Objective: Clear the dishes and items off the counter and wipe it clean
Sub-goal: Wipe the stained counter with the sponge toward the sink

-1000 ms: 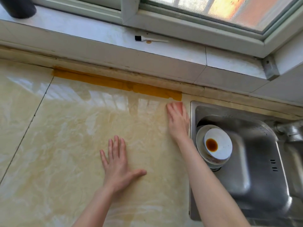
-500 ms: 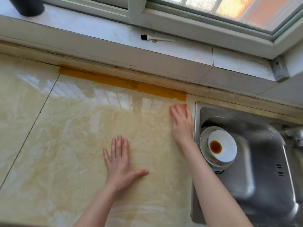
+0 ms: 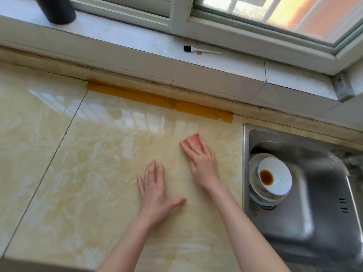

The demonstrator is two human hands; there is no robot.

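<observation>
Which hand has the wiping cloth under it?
The right hand, fingers flat on the pink cloth, nearer the sink; the left hand rests bare on the counter.

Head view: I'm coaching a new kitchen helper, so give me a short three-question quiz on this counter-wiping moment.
1. True or false: the right hand presses a pink pad flat on the counter.
2. Where is the white bowl with the brown residue? A) on the counter B) stacked on plates in the sink C) on a drying rack
3. Fill in: a small black-tipped ___ lies on the window sill.

Key: 1 true; 2 B; 3 brush.
</observation>
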